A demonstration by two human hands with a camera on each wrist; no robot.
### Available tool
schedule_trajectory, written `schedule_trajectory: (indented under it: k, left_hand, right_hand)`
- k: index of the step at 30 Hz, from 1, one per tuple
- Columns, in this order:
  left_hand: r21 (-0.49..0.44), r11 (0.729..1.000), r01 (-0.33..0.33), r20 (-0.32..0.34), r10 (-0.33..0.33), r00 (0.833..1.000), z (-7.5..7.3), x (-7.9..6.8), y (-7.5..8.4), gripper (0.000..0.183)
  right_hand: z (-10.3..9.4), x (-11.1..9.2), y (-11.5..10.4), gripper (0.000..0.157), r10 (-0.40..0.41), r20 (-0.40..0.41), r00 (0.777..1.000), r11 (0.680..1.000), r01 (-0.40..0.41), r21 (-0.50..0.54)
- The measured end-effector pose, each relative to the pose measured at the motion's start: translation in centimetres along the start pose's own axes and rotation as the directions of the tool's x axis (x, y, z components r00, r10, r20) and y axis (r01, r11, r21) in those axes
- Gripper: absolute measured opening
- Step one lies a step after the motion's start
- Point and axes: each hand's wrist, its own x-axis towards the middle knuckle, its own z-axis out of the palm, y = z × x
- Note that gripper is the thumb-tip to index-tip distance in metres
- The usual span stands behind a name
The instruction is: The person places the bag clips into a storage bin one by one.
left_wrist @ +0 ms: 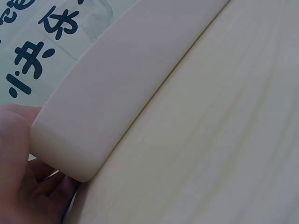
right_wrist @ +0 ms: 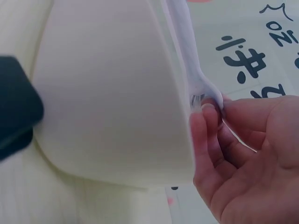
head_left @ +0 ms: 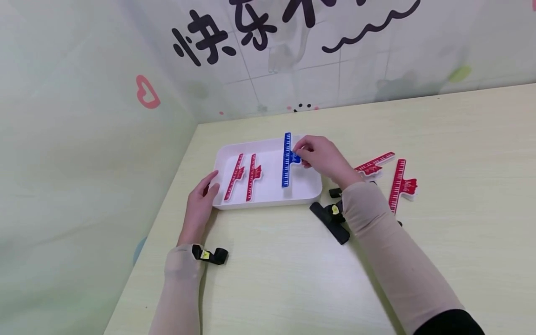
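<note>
My right hand (head_left: 322,156) pinches the small handle of a blue ruler clip (head_left: 286,160) between thumb and fingers, above the right part of a white tray (head_left: 272,203). The clip's pale underside (right_wrist: 184,42) faces the right wrist camera, close over the tray's rim. My left hand (head_left: 200,202) grips the tray's near left corner, with fingers curled round its wall in the left wrist view. Inside the tray, two red ruler clips (head_left: 233,177) (head_left: 251,177) lie side by side at the left.
Right of the tray, two more red ruler clips (head_left: 375,164) (head_left: 398,184) lie on the table (head_left: 268,270), partly behind my right arm. A black bar-shaped thing (head_left: 329,223) is by the tray's near right corner. Printed cloth walls (head_left: 293,83) border the table behind and left.
</note>
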Motion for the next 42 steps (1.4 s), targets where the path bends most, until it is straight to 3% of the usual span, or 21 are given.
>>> schedule_trajectory:
  k: [8,22,35,42]
  left_hand:
    - [-0.022,1.0,-0.015,-0.005,0.015,1.0,0.1,0.0,-0.3,0.037]
    - [-0.01,1.0,-0.013,-0.016,0.013,1.0,0.0,0.0,-0.1,0.036]
    - [0.012,1.0,-0.012,-0.009,0.012,1.0,0.0,0.0,0.0,0.037]
    - [0.01,1.0,-0.017,-0.01,0.017,1.0,0.0,0.1,-0.3,0.036]
  right_hand:
    - [1.8,0.1,0.0,0.013,-0.04,0.044,0.998,0.997,0.043,-0.066]
    - [3.2,0.4,-0.2,0.017,-0.002,0.076,0.997,0.979,0.017,-0.204]
    - [3.7,0.4,-0.1,0.02,-0.047,0.086,0.995,0.9,0.079,-0.428]
    - [3.9,0.4,0.1,0.022,-0.033,0.101,0.994,0.895,0.074,-0.44]
